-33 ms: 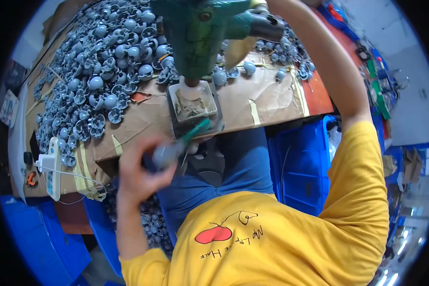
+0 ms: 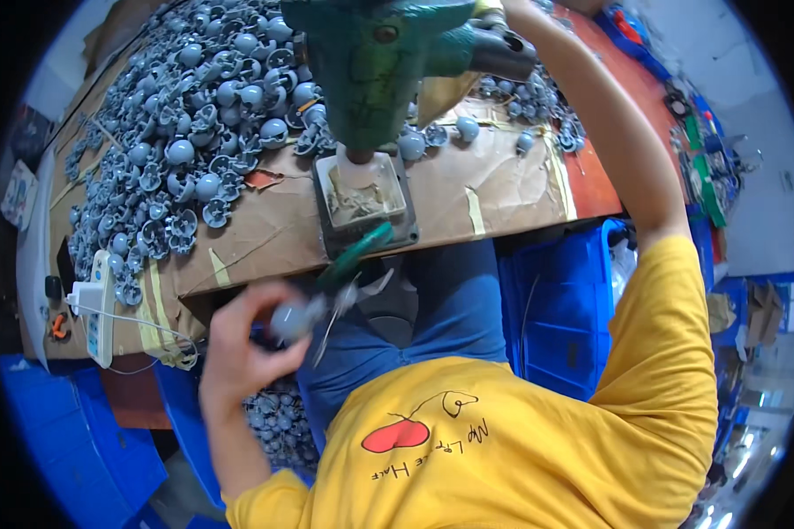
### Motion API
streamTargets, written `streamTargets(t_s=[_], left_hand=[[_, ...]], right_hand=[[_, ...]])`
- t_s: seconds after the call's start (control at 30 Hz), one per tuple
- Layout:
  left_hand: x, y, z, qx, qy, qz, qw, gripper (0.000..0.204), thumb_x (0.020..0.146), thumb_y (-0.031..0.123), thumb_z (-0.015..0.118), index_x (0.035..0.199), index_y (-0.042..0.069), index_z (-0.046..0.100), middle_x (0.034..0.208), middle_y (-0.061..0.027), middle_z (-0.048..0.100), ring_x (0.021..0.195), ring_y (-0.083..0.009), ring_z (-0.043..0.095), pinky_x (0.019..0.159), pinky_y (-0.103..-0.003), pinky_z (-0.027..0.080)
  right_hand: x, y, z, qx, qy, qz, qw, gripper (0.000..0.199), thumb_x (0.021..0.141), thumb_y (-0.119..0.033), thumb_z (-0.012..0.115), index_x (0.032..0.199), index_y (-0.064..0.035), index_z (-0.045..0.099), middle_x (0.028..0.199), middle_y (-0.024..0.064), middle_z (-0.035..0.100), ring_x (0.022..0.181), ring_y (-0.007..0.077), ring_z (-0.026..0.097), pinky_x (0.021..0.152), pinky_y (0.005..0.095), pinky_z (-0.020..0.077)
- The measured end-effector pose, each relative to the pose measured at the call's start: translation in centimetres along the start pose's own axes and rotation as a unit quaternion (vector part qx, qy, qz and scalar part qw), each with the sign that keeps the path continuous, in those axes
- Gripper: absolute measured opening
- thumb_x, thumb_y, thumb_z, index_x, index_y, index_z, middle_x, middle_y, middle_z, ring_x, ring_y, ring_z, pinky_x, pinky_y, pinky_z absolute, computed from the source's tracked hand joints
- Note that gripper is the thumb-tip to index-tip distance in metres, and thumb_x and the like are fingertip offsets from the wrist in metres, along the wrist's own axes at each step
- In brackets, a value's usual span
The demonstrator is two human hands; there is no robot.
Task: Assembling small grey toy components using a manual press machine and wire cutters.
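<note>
My left hand point(image 2: 243, 348) is closed around a small round grey part point(image 2: 291, 319), blurred, just below the table edge and over my lap. A thin wire or spring hangs from the part. Above it stands a green press point(image 2: 370, 62) with its square metal base point(image 2: 362, 198) on the cardboard-covered table point(image 2: 503, 189). A green strip point(image 2: 360, 253) sticks out from the front of the base. My right arm reaches up past the press's black lever point(image 2: 503, 55). My right hand point(image 2: 513, 9) is cut by the top edge, so its grip is hidden.
A big heap of grey round parts point(image 2: 194, 115) covers the table's left half, and a few more point(image 2: 538, 115) lie to the right of the press. A white power strip point(image 2: 93, 309) hangs at the left edge. Blue crates point(image 2: 556, 309) stand beside my legs; one point(image 2: 278, 423) holds grey parts.
My left hand with the grey part has dropped slightly down and left, away from the press base. The right arm stays put.
</note>
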State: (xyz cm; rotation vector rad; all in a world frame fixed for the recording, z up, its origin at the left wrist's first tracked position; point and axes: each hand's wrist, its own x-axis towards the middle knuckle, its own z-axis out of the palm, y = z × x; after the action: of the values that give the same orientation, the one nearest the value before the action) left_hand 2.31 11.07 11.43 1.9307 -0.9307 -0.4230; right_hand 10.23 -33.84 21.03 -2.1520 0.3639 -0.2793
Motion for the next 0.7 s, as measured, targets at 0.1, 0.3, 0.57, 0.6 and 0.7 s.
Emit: streamTargets(t_s=[0.1,0.3,0.57,0.6,0.7], left_hand=[[-3.5,-1.6,-3.7,0.258,-0.083,-0.168,0.948,0.045,0.066,0.013,0.079,0.105,0.005,0.059,0.092,-0.0126,0.065,0.080,-0.0303,0.063,0.071,-0.036,0.050],[4.7,-6.4,-1.0,0.379,0.206,-0.026,0.902,0.029,0.079,0.007,0.066,0.106,0.004,0.058,0.111,-0.0135,0.052,0.103,-0.0324,0.053,0.087,-0.040,0.044],[7.7,-6.7,0.8,0.244,0.211,0.069,0.944,0.022,0.073,0.005,0.068,0.093,0.004,0.057,0.096,-0.0121,0.052,0.089,-0.0311,0.053,0.077,-0.039,0.045],[8.0,-6.2,1.4,0.298,0.216,0.121,0.922,0.024,0.071,0.005,0.069,0.093,0.005,0.057,0.095,-0.0121,0.052,0.087,-0.0311,0.054,0.075,-0.039,0.046],[7.8,-6.9,1.6,0.258,0.270,0.098,0.923,0.022,0.070,0.004,0.073,0.088,0.004,0.059,0.095,-0.0115,0.052,0.086,-0.0282,0.057,0.074,-0.037,0.047]], right_hand=[[-1.2,10.1,-1.1,-0.234,-0.104,-0.163,0.953,0.025,0.080,-0.013,0.061,0.100,0.0018,0.062,0.082,0.0123,0.068,0.070,0.0219,0.065,0.064,0.0362,0.0518],[-3.4,12.8,6.0,-0.412,-0.036,-0.267,0.870,0.036,0.073,0.004,0.057,0.108,-0.0017,0.057,0.100,0.0229,0.061,0.095,0.0399,0.059,0.077,0.0432,0.0503],[2.5,10.8,-7.7,-0.101,0.189,-0.194,0.957,0.029,0.084,-0.007,0.064,0.112,-0.0039,0.061,0.090,0.0059,0.063,0.082,0.0113,0.059,0.074,0.0289,0.0508],[2.3,9.0,-12.1,-0.262,0.274,-0.240,0.894,0.029,0.089,-0.008,0.059,0.117,-0.0060,0.060,0.098,0.0030,0.065,0.087,0.0132,0.060,0.076,0.0279,0.0523],[-3.6,0.0,-7.2,-0.133,0.201,-0.347,0.906,0.031,0.082,0.001,0.065,0.113,-0.0031,0.062,0.094,0.0037,0.064,0.082,0.0142,0.063,0.066,0.0242,0.0513]])
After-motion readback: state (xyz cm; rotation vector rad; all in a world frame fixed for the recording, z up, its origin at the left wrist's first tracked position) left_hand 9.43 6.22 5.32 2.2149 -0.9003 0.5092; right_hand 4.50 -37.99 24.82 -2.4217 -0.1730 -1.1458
